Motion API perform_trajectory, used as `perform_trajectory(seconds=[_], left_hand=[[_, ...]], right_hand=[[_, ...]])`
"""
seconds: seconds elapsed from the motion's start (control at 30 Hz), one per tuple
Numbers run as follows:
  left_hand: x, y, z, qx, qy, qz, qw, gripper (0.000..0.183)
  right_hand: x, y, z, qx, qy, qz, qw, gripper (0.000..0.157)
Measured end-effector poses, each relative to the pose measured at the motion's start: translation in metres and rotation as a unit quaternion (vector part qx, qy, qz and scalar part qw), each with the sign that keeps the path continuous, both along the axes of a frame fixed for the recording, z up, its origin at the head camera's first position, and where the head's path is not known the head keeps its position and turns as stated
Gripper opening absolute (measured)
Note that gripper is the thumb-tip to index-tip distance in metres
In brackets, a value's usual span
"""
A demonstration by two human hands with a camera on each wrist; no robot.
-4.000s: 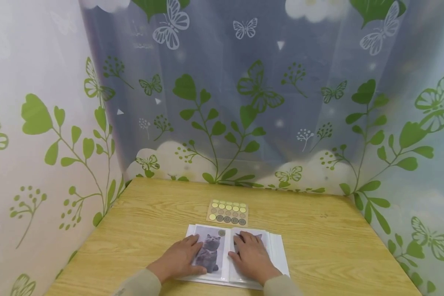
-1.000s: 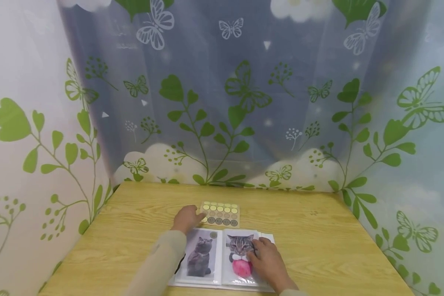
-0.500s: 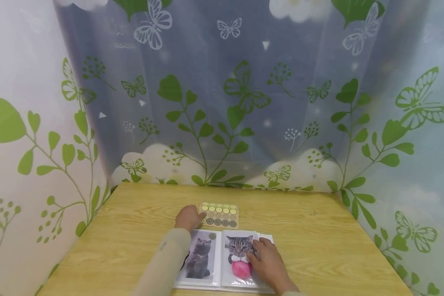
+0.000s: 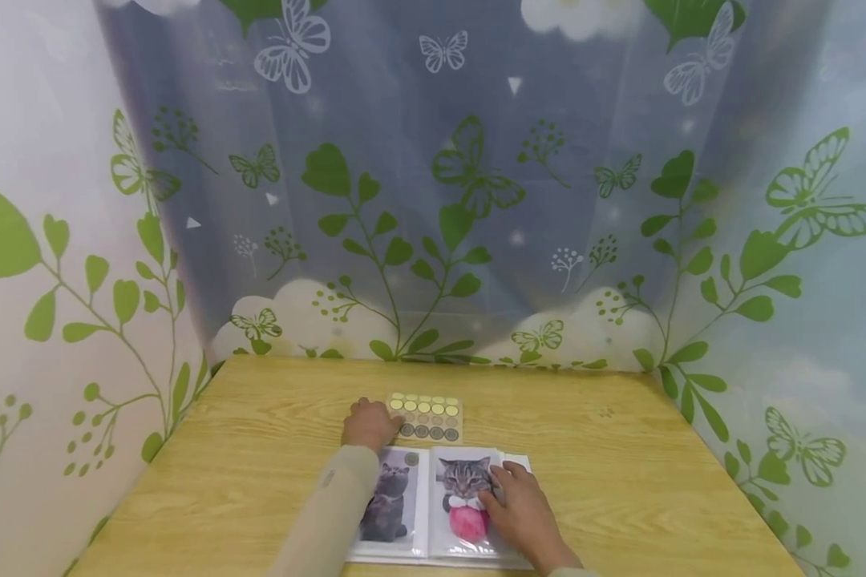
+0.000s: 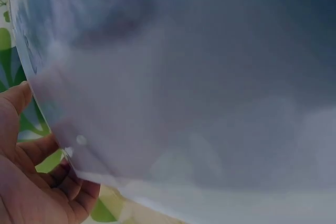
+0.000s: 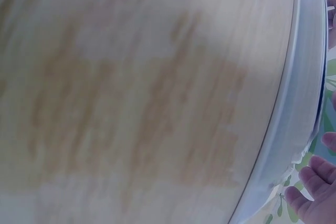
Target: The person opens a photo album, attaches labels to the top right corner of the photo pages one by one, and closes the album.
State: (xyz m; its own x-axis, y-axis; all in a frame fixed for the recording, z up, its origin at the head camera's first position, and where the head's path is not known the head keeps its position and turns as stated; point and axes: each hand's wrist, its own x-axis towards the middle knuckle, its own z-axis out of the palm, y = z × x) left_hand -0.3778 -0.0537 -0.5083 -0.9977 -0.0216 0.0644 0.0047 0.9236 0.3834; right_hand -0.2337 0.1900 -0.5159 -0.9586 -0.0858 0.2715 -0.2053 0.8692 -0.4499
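A sticker sheet (image 4: pixel 427 418) lies behind the photo album (image 4: pixel 423 521).

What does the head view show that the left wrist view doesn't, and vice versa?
Only the head view: the right hand, the tan rectangular card of coloured discs, the tabby-cat photo with a pink ball.
Only the left wrist view: the palm side of the left hand.
Both: that hand and the green-leafed fabric backdrop.
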Motion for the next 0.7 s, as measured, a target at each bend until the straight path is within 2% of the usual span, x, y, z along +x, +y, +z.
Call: perform_trajectory(seconds=[0.3, 0.43, 0.53, 0.7], left_hand=[[0.0028, 0.0094, 0.0044, 0.006, -0.022, 0.034, 0.9992, 0.050], [0.0023, 0.0106, 0.0040, 0.015, -0.013, 0.031, 0.9993, 0.050], [0.0005, 0.0110, 0.0039, 0.040, -0.002, 0.020, 0.9990, 0.049], [-0.0028, 0.0094, 0.0078, 0.120, -0.004, -0.004, 0.9927, 0.035]], right_hand=[[0.0005, 0.0019, -0.0004, -0.007, 0.004, 0.000, 1.000, 0.047], [0.0003, 0.0019, -0.0009, -0.009, 0.006, 0.003, 1.000, 0.047], [0.0005, 0.0016, -0.0011, -0.009, 0.001, 0.001, 1.000, 0.048], [0.0003, 0.0003, 0.0009, -0.007, -0.009, -0.005, 1.000, 0.048]])
